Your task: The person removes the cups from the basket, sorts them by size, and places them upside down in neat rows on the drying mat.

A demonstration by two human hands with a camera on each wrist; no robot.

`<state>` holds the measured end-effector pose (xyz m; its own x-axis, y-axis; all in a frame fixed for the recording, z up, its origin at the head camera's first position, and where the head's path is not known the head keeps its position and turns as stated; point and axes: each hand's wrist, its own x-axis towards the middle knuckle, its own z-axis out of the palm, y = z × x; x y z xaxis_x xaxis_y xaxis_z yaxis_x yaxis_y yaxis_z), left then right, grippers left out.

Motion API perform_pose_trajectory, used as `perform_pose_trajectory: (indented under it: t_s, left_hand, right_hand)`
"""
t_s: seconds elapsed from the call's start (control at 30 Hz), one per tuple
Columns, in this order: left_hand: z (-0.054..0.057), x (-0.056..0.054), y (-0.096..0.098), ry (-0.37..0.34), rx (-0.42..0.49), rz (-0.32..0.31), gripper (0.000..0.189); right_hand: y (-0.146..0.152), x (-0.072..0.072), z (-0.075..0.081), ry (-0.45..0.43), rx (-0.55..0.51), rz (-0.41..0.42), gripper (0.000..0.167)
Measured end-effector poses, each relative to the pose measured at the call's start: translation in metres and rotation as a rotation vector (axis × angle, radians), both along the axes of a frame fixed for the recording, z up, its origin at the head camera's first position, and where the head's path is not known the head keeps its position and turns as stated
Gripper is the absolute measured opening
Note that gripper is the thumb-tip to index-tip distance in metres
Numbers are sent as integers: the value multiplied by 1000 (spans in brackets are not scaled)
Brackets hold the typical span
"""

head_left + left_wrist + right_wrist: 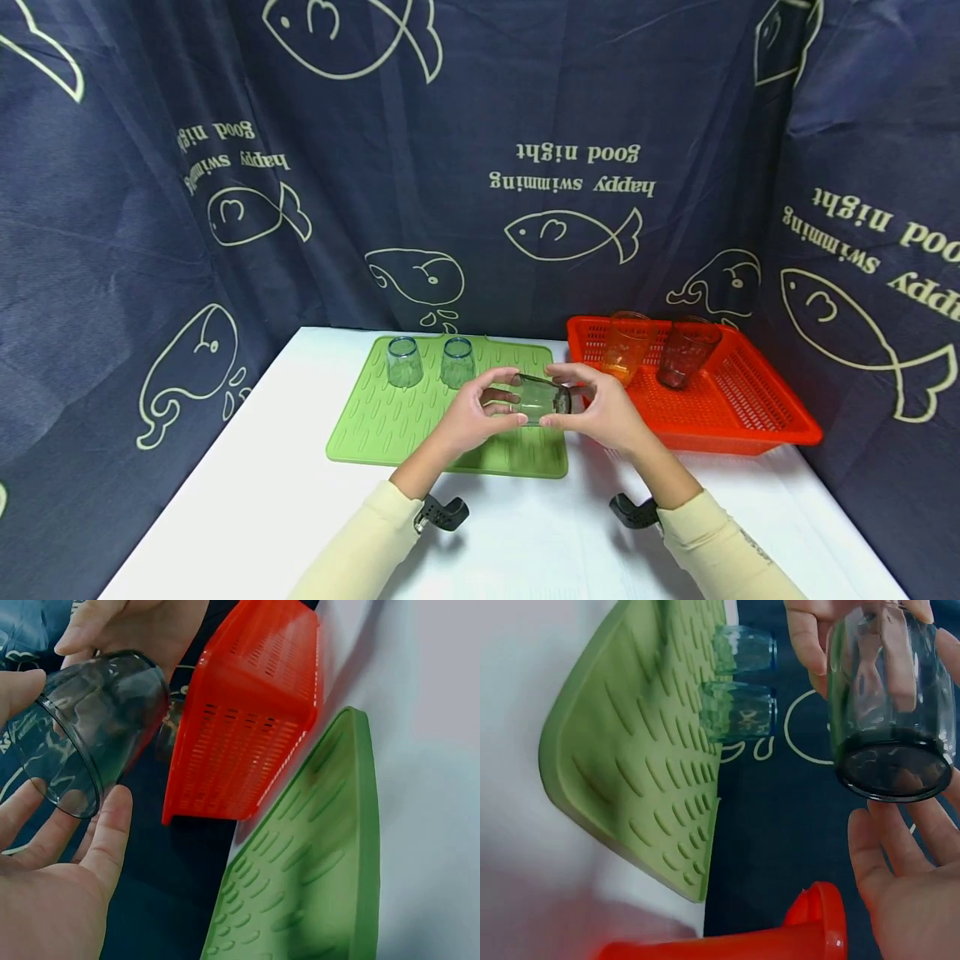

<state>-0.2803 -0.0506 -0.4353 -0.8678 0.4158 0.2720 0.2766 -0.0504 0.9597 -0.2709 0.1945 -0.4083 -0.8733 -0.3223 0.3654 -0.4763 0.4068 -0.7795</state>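
I have the held glass (540,400) at the centre of the head view, on its side, its mouth toward the left of the frame and its base toward the right. It hangs over the right part of the green mat (375,435), not touching it. The left hand (480,408) pinches the mouth end between thumb and fingers; the right hand (603,406) pinches the base end in the same way, so the grip is shared.

I judge the work to be partway along. Two glasses stand on the mat's far edge, the first (405,367) and the second (457,368), near each other and apparently mouth down; I count those as done. Left over, as I read it, are the held one and the pair in the red basket (720,439) at the right of the frame: an orange-tinted glass (625,346) and a dark red glass (684,357) (both mouth up and a little tilted, as far as I can tell from here).

My count: five glasses, one mat, one basket, two hands, two black wrist straps (447,514) (633,511).
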Motion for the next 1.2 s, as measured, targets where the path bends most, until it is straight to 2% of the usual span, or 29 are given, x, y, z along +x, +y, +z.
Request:
perform_pose_trajectory:
  t_s: [0.2, 0.57, 0.8, 1.2]
  left_hand:
    - [-2, 2, -7, -4, 49, -24, 70]
    - [-8, 7, -17, 9, 84, -47, 73]
    - [-10, 8, -19, 5, 89, -41, 73]
    - [-10, 7, -20, 13, 106, -48, 73]
  right_hand:
    - [-1, 1, -6, -107, -134, 61, 71]
    - [-7, 5, -11, -161, -277, 150, 67]
    - [-8, 6, -16, -189, -319, 167, 64]
    - [-13, 5, -21, -175, -349, 160, 62]
